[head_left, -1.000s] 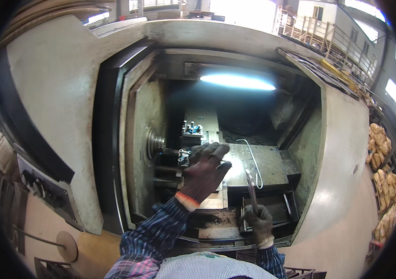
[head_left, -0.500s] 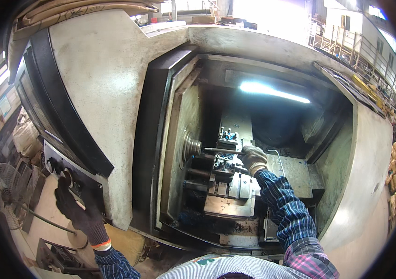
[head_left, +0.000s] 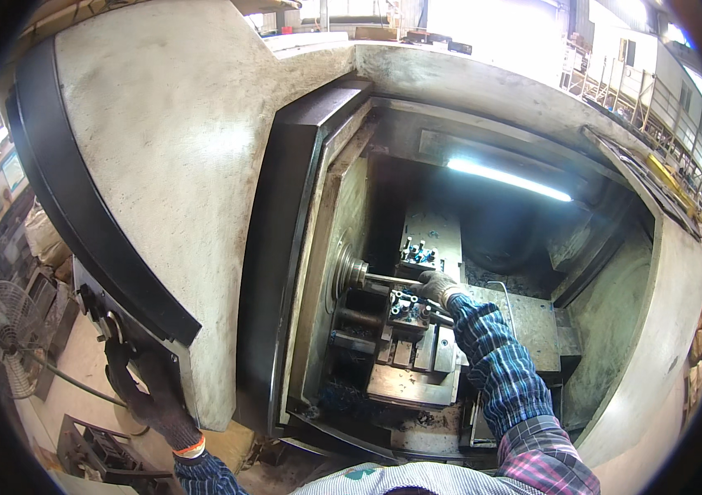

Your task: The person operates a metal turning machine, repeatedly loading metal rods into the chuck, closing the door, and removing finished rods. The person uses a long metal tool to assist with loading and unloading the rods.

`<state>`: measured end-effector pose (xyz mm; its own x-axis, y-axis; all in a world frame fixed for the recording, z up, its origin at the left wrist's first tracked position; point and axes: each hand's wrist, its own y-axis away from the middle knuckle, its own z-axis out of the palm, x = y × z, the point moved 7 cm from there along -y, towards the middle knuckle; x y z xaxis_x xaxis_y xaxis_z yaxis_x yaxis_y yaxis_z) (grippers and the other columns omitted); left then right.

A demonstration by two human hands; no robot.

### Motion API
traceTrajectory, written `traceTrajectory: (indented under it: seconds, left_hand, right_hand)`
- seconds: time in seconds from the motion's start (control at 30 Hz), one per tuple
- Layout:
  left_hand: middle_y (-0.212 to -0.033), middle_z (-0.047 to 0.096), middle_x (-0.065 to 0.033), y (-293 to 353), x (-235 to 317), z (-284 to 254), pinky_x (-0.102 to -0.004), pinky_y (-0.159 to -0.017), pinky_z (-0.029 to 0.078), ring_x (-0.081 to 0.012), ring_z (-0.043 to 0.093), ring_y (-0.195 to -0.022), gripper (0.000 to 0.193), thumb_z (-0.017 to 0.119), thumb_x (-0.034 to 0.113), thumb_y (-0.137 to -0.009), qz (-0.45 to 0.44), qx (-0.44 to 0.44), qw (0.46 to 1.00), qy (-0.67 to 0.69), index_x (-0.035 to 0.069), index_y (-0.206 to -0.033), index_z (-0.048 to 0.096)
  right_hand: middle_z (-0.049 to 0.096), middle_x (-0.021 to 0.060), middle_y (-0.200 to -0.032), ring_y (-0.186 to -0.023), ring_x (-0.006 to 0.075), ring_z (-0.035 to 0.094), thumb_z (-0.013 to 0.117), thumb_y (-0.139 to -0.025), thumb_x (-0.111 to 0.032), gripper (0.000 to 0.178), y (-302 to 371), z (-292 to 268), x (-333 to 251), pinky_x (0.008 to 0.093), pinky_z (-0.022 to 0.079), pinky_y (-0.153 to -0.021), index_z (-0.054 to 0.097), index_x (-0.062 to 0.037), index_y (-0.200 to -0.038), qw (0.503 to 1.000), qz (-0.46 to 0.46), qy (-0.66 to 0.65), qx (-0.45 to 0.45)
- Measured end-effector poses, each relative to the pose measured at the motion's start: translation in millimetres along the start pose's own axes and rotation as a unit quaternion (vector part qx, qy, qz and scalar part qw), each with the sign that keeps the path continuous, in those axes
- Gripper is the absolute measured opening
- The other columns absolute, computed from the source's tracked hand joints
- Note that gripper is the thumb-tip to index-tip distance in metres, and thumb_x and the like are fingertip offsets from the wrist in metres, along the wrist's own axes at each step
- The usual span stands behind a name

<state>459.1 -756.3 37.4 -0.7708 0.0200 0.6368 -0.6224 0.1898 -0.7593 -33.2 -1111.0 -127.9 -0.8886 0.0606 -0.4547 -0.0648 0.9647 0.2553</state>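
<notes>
Steel rod [head_left: 390, 280] lies level, pointing left into the chuck [head_left: 349, 272]

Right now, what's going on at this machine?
A person in dark work gloves is at an open lathe enclosure. The right hand is inside, gripping the metal bar that sticks out of the chuck, just above the tool post. The left hand is outside, low on the machine's front by the control panel. A strip light is lit inside.
</notes>
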Motion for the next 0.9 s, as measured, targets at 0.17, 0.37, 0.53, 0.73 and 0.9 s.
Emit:
traceTrajectory:
  seconds: [0.17,0.37,0.53,0.73,0.9]
  left_hand:
    - [-0.136,0.059,-0.0138,3,-16,-3,-0.0307,-0.086,0.058,-0.0199,0.066,-0.109,0.045,0.053,0.018,-0.107,-0.023,0.004,0.999,0.042,0.002,-0.149,0.047]
    - [-0.141,0.056,-0.0164,2,-18,-2,-0.0337,-0.09,0.057,-0.0244,0.062,-0.12,0.045,0.053,0.018,-0.107,0.016,-0.021,0.999,0.032,0.0,-0.148,0.047]
    - [-0.142,0.055,-0.0201,3,-35,-9,-0.0365,-0.095,0.057,-0.0273,0.062,-0.121,0.044,0.055,0.016,-0.106,-0.032,0.008,0.998,0.048,-0.003,-0.145,0.048]
    - [-0.139,0.054,-0.0206,7,-25,25,-0.036,-0.091,0.057,-0.0281,0.062,-0.119,0.047,0.049,0.023,-0.109,0.021,-0.014,0.988,0.153,-0.005,-0.146,0.045]
    - [-0.148,0.051,-0.0212,6,-20,4,-0.0337,-0.094,0.055,-0.0272,0.062,-0.121,0.042,0.049,0.018,-0.109,-0.016,-0.017,0.989,0.145,-0.003,-0.146,0.046]
  right_hand:
    - [0.074,0.0134,-0.114,-0.108,0.0271,0.069,0.074,-0.091,-0.035,0.038,-2,2,4,0.0387,0.052,-0.095,0.074,-0.0086,-0.119,0.996,-0.055,-0.061,-0.047]
    - [0.074,0.0124,-0.114,-0.106,0.0257,0.068,0.074,-0.093,-0.034,0.038,-16,15,11,0.0374,0.053,-0.094,0.072,-0.0094,-0.121,0.991,-0.069,-0.107,-0.038]
    - [0.073,0.015,-0.114,-0.105,0.0282,0.069,0.072,-0.094,-0.037,0.04,-16,26,-29,0.0383,0.054,-0.092,0.071,-0.0098,-0.122,0.991,-0.105,-0.06,-0.051]
    - [0.07,0.0184,-0.126,-0.117,0.033,0.067,0.069,-0.091,-0.047,0.051,-59,17,46,0.042,0.053,-0.1,0.072,-0.0076,-0.123,0.984,-0.013,0.174,-0.045]
    - [0.071,0.0188,-0.12,-0.112,0.0356,0.068,0.058,-0.092,-0.063,0.067,-29,23,-66,0.0442,0.051,-0.098,0.069,-0.0071,-0.128,0.985,-0.084,0.12,-0.091]
